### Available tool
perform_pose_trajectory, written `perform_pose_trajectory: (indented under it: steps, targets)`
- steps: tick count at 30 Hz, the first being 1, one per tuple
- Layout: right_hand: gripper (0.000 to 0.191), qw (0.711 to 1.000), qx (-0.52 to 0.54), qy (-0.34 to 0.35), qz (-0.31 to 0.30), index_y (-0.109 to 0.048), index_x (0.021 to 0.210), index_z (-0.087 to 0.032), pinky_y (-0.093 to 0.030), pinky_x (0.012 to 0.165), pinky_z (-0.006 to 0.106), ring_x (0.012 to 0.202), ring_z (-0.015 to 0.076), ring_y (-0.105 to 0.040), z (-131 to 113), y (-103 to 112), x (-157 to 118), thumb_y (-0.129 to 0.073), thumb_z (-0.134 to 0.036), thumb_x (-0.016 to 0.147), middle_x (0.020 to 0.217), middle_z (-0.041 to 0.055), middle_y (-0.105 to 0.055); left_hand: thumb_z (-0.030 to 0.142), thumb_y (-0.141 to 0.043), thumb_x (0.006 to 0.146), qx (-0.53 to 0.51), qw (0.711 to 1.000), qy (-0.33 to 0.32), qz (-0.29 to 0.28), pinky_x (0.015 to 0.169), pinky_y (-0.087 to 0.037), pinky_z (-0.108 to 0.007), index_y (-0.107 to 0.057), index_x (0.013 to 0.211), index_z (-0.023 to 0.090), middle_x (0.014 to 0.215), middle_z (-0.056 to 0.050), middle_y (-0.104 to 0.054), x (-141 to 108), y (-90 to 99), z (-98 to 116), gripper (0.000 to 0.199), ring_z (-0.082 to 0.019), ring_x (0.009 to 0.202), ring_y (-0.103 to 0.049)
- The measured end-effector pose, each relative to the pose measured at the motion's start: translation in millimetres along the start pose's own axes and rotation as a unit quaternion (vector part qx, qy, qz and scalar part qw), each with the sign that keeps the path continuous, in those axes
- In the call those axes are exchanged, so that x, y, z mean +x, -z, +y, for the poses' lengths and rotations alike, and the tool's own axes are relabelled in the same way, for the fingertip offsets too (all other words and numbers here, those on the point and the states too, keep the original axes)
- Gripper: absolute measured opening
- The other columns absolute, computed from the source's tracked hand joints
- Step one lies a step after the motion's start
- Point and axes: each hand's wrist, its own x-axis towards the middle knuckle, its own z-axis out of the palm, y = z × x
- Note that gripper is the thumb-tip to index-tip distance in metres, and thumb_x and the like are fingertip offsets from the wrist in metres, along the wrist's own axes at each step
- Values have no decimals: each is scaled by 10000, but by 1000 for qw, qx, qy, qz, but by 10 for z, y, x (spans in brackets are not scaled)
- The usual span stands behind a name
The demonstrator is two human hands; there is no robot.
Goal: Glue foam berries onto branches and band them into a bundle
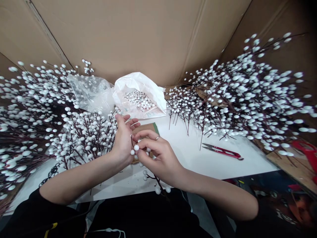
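Pinching white berries (136, 147) w/ my R hand (160, 157), L hand (123, 140) loosely open alongside.
Thumb + index of R are closed on the berries, right by the heel of my L palm; L fingers are spread a bit, slightly curled, & I can't tell if a stem's tucked in there. Berry twig (158, 190) hangs just below R hand, nr the front edge of the table (183, 165); can't tell if it's joined to what I'm pinching. Step in hand looks like fiddly fingertip work on the berries; next move prob. calls for a light, steady pinch w/ L palm close. Snips (223, 151) lie to the R, untouched; more berries (140, 99) sit in the white bag (156, 87) beyond my hands.
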Motion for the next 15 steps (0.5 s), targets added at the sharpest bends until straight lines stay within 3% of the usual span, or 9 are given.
perform_pose_trajectory:
  steps: [7, 15]
  targets:
    - [136, 1000, -3, 5, 4, -655, 744, -167, -406, 509, 156, 830, 114, -604, -3, -18, -12, -557, -107, 817, 1001, 62, -593, 626, -252, 956, -3, 1000, 8, 0, 631, -494, -206, -465, 1019, 237, 901, -14, -556, 1, 5, 11, 449, -115, 720, -578]
    - [121, 998, 43, -22, 35, -627, 728, -166, -456, 553, 169, 809, 102, -609, 19, -20, -36, -575, -116, 825, 1005, 58, -592, 569, -254, 980, -41, 999, 14, -13, 667, -485, -226, -463, 978, 224, 905, -24, -555, -9, 4, 40, 404, -140, 803, -574]
